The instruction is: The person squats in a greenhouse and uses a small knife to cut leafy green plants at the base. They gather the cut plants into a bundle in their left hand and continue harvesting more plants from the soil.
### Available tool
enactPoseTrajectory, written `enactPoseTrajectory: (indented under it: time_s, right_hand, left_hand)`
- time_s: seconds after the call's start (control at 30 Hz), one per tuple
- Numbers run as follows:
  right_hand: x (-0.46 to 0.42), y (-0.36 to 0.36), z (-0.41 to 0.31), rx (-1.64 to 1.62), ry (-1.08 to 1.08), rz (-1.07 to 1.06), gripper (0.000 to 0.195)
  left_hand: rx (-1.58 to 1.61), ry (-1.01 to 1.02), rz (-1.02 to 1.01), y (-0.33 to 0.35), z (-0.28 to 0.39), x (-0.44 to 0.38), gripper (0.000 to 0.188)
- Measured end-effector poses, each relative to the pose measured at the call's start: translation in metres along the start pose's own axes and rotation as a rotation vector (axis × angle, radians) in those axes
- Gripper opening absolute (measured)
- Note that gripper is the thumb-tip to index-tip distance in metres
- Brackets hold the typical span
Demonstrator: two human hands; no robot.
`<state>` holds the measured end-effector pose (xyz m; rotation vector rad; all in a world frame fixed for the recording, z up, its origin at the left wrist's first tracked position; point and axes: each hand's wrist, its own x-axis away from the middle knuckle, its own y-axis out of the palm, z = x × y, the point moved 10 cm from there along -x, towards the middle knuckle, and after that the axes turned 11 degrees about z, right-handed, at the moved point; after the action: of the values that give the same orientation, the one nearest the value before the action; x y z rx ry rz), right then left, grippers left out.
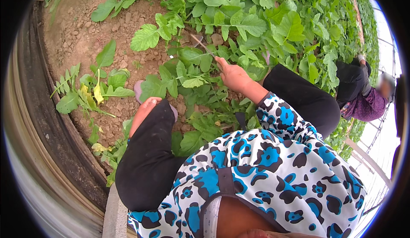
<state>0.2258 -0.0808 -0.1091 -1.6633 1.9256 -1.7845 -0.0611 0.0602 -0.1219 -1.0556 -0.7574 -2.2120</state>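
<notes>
My right hand grips a thin-handled hand tool among leafy green plants with lobed leaves. Its far end carries a small greyish blade, close to the soil and partly covered by leaves. Beside my bent left knee, my left hand shows only in part; the knee hides much of it, and whether it holds anything is unclear. Just ahead of that hand, a lobed leaf overlaps my lilac shoe. Loose-looking plants with some yellow leaves lie on the soil to the left.
Bare crumbly soil stretches along the left, bounded by a dark edging strip and plastic sheeting. Dense plants grow to the right. Another person crouches there in a purple top. A concrete block is near my left hip.
</notes>
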Motion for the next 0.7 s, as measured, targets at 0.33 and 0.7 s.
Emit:
enactPoseTrajectory:
  time_s: [0.33,0.7]
  right_hand:
    - [-0.037,-0.015,-0.012,0.012,-0.115,0.067,0.061]
    - [-0.052,-0.016,0.017,0.219,0.107,-0.048,0.058]
  left_hand:
    - [-0.001,-0.026,0.015,-0.001,-0.007,-0.004,0.034]
    - [0.029,-0.056,-0.001,0.003,-0.014,-0.005,0.032]
